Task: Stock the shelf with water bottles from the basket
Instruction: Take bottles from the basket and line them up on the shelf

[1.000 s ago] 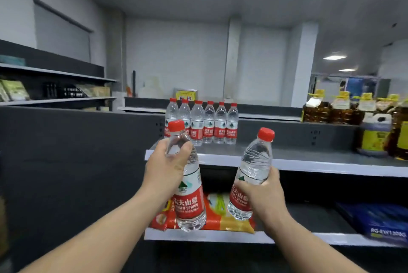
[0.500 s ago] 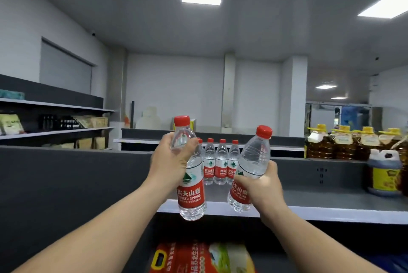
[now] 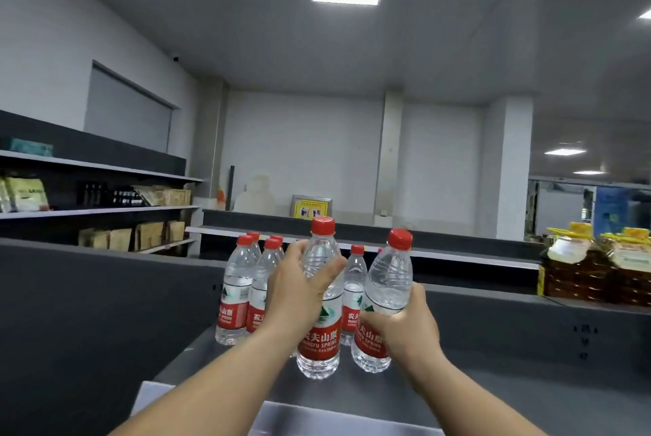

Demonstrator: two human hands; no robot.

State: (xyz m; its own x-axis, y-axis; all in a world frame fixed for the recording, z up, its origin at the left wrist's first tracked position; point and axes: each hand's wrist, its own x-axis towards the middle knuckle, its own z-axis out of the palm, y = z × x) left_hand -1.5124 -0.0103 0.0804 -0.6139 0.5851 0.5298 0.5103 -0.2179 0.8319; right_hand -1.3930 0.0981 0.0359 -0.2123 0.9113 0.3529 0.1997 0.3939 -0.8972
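Both hands (image 3: 303, 291) (image 3: 401, 324) gripped full bottles (image 3: 318, 308) (image 3: 382, 305) mid-body; heavy, slick, slightly squashy; label band gave best hold.

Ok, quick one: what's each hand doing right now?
Left hand: grips an upright water bottle.
Right hand: grips a second, tilted water bottle.

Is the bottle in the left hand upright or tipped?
Upright. The left hand grips the bottle with its red cap directly above the base, just over the shelf.
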